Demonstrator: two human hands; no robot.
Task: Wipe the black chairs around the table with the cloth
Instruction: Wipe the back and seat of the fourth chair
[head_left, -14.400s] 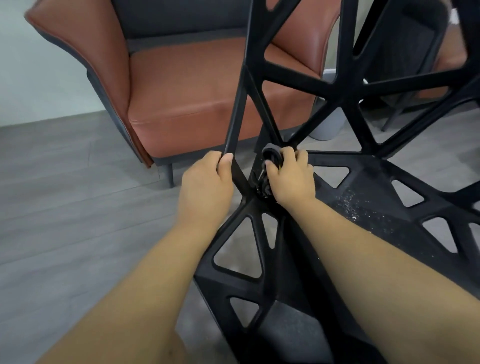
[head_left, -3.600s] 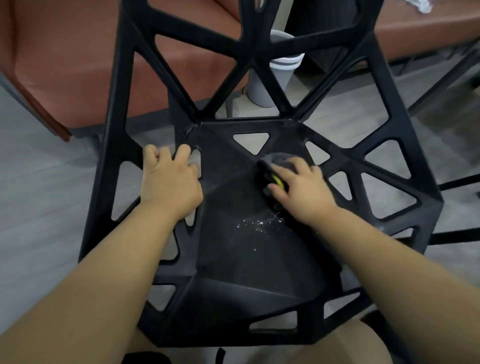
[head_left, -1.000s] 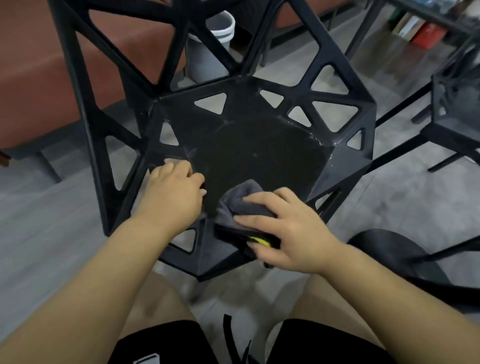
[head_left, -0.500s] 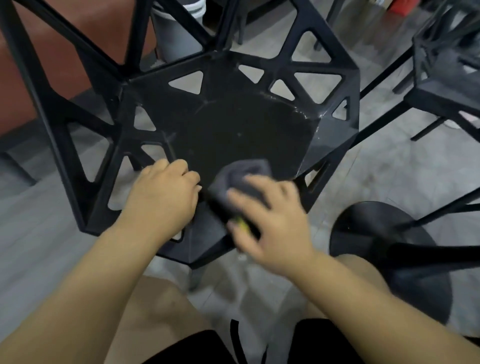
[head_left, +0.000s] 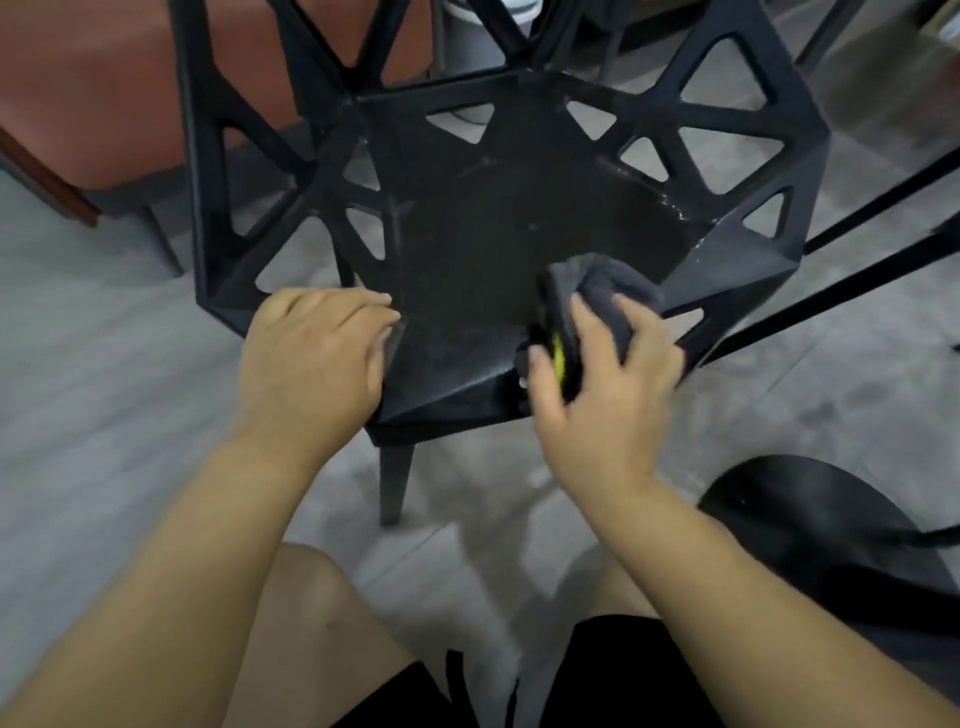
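**Cloth on front-right of seat, both hands on chair**

Dark grey cloth (head_left: 608, 291) sat bunched just right of frame centre, on the front-right part of the black chair (head_left: 493, 234) seat. A yellow-green patch (head_left: 558, 356) showed at its near side; couldn't tell what it was.

The right hand (head_left: 602, 395) held the cloth, fingers spread and curled over the top, thumb tucked against the near side by the patch, pressing it onto the seat.

The left hand (head_left: 311, 358) was at the seat's front-left corner, left of centre, with fingers bent over the rim and thumb against the side, gripping the chair. Nothing else was in it.

The seat had triangular cut-outs round a solid middle, with pale specks along its right edge. One chair leg (head_left: 395, 488) was visible below the front edge, standing on the grey floor (head_left: 104, 415).

Further out:
- orange armchair (head_left: 93, 88), upper left
- pale bucket (head_left: 467, 21), top centre, behind the chair back
- round black base (head_left: 831, 545), lower right
- person's knees and black shorts (head_left: 623, 675) along the bottom
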